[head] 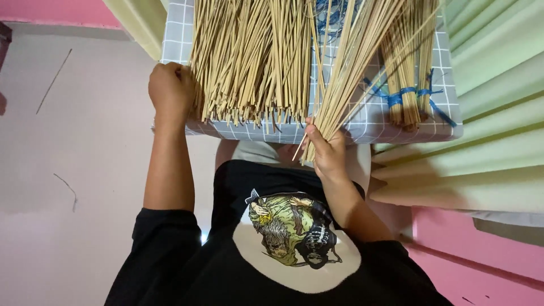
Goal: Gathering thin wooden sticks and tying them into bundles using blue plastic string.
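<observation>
Head view shows the right hand (pixel 327 148) gripping a bundle of sticks (pixel 345 73) at centre frame; the left hand (pixel 170 88) curls against the loose pile (pixel 249 62) on the checked cushion (pixel 368 122). Evening the ends would likely tidy the bundle.

1. A cushioned table (pixel 371 126) carries everything; its top is covered in grey-blue cloth with a grid of thin white lines, and its near edge is rounded and padded.
2. A broad loose pile of straw-coloured sticks (pixel 249 62) lies across the left and middle of the cloth, the cut ends reaching just to the near edge.
3. A second sheaf of sticks (pixel 354 56) lies slanted over the middle, its lower end passing over the edge.
4. At the right, a tied bundle of sticks (pixel 405 68) rests on the cloth, bound with blue string (pixel 403 95).
5. More blue string (pixel 331 20) shows between the piles at the far side.
</observation>
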